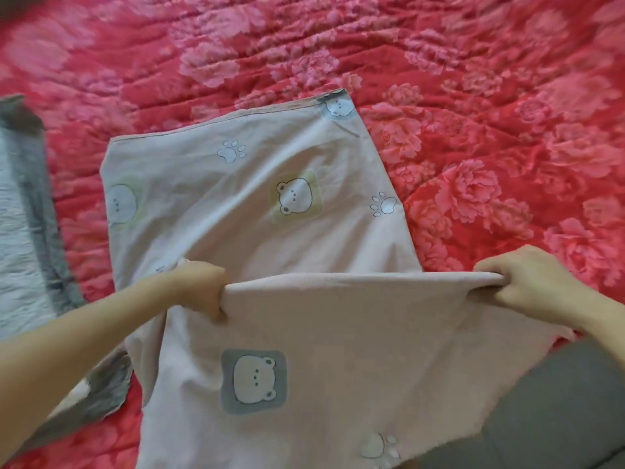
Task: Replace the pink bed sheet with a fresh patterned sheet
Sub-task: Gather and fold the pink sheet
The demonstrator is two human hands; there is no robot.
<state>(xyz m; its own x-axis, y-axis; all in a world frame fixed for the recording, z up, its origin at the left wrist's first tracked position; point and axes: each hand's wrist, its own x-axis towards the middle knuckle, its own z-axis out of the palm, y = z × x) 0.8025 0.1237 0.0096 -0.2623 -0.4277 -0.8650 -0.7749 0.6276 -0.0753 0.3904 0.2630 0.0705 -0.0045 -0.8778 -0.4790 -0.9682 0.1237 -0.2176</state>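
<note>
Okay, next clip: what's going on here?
A person is handling a pale pink bear-print sheet over a red floral quilted cover. The left hand and the right hand each grip a folded edge of the sheet, holding it taut between them. The far part of the sheet lies flat on the cover and takes up only a small patch of it. A grey cloth lies at the left.

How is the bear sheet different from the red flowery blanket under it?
The bear sheet is pale pink with bears and paw prints; the red blanket has big pink flowers. The bear sheet looks smooth, the red blanket quilted. The bear sheet is folded, gripped by the left hand and right hand; the red blanket lies spread out. Both are printed cloth.
</note>
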